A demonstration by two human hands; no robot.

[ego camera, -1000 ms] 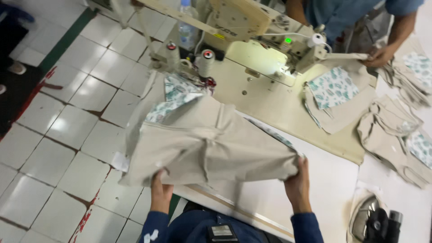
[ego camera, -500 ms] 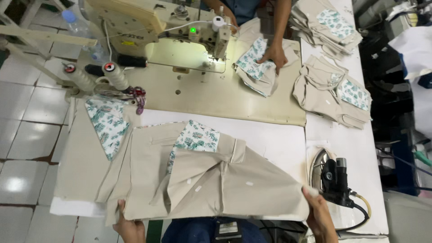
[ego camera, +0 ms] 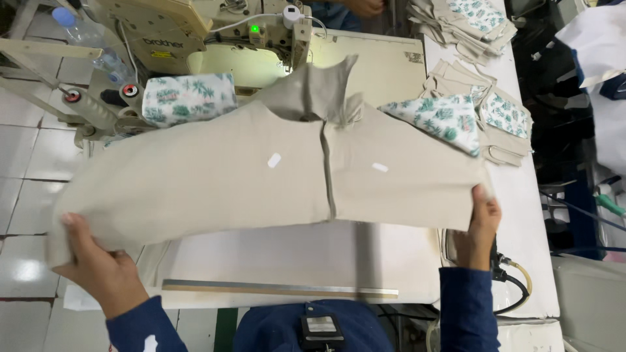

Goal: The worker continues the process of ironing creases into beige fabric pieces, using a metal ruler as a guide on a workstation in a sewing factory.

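The left hand [ego camera: 98, 267], at the lower left of the frame, has its grip pinched on the left edge of a beige garment piece [ego camera: 261, 176], thumb on top and the other fingers hidden under the cloth. The right hand [ego camera: 481, 221], at the right of centre, has its grip closed on the opposite edge, with only the thumb and the back of the hand showing. Between them the cloth is stretched wide and held up above the white table [ego camera: 287, 254], spanning most of the frame.

A stitched seam runs down the middle of the piece, a collar stands up at its top edge, and leaf-print sleeve ends [ego camera: 443, 117] are already attached on both sides, so the joining looks largely done. The piece is not yet laid down or stacked with the finished pieces [ego camera: 495, 124] at the upper right.

Beyond it, in the upper left, stands a cream sewing machine [ego camera: 163, 32] with a green light. A metal ruler [ego camera: 280, 290] lies along the table's near edge. The cloth hides most of the table, and an iron at the right is mostly covered. Another person's hand at the top edge is cut off.
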